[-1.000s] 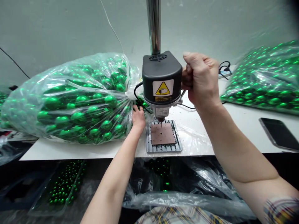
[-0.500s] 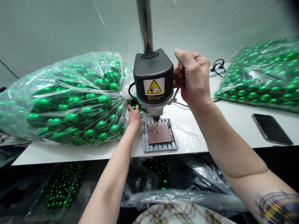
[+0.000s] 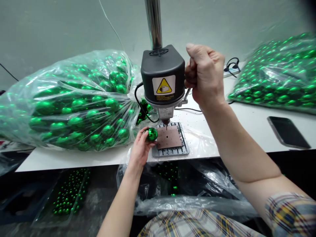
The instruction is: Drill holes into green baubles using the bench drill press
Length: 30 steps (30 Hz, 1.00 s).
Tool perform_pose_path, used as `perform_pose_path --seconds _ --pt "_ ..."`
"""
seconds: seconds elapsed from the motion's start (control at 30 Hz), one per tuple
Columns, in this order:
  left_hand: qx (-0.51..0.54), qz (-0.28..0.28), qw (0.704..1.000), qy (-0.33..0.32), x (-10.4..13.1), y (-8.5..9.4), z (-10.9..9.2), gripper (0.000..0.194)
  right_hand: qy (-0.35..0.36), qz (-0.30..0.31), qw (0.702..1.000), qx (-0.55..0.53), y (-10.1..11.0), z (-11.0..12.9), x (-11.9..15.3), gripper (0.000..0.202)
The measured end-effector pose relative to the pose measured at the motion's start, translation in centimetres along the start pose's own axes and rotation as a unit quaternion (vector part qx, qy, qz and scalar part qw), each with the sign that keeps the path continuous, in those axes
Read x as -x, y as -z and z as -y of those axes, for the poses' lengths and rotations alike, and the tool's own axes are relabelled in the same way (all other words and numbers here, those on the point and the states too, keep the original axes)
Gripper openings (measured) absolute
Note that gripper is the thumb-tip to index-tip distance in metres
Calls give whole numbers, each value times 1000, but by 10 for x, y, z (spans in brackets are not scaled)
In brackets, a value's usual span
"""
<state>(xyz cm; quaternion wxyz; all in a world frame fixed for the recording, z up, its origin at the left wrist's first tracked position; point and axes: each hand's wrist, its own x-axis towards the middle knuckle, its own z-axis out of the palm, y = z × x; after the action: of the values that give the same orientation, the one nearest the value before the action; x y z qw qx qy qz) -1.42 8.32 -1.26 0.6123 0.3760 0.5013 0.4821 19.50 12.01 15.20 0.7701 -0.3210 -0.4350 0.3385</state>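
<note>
A shiny green ball (image 3: 152, 134) sits in the fingertips of my left hand (image 3: 141, 146), at the left edge of a pinkish-brown square board (image 3: 170, 140) with a small hole. That board lies on the slotted grey base plate (image 3: 185, 144) of a small bench drill press (image 3: 163, 75), and dark shavings are scattered over the plate. The thin drill bit (image 3: 166, 127) points down above the board. My right hand (image 3: 207, 72) is closed around the feed lever (image 3: 187, 96) on the drill's right side; its grip end is hidden in my fist.
A large clear bag of green balls (image 3: 74, 105) lies left of the drill, its mouth towards it. Another full bag (image 3: 278, 79) stands at the right, behind a phone (image 3: 287, 131). Below the table edge are a clear bin of balls (image 3: 66, 194) and plastic sheeting (image 3: 197, 205).
My left hand has come back from the bag's mouth towards me and now holds a green ball beside the board. My right hand stays on the lever.
</note>
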Motion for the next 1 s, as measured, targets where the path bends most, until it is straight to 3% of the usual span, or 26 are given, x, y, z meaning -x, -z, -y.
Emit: perform_pose_path --seconds 0.07,0.13,0.23,0.4,0.5,0.63,0.73,0.87,1.0 --pt "137 76 980 124 1 -5 -2 32 -1 -1 1000 1 0 0 0 44" --pt "205 101 959 168 1 -9 -2 27 -4 -3 1000 0 0 1 0 44" --pt "215 97 960 152 2 -12 3 24 -6 1 1000 3 0 0 0 45" --pt "137 102 983 62 5 -15 13 52 2 13 1000 1 2 -1 0 48" --pt "163 88 980 77 3 -13 15 40 3 14 1000 -7 2 0 1 47" --pt "222 55 962 150 0 -8 13 25 3 14 1000 -1 2 0 2 46" --pt "262 60 945 189 0 -4 11 18 10 12 1000 4 2 -2 1 45" --pt "299 85 936 165 -6 -3 10 17 9 -2 1000 2 2 -3 2 38" --pt "282 80 948 121 -39 -7 6 16 33 -10 999 2 2 -4 2 35"
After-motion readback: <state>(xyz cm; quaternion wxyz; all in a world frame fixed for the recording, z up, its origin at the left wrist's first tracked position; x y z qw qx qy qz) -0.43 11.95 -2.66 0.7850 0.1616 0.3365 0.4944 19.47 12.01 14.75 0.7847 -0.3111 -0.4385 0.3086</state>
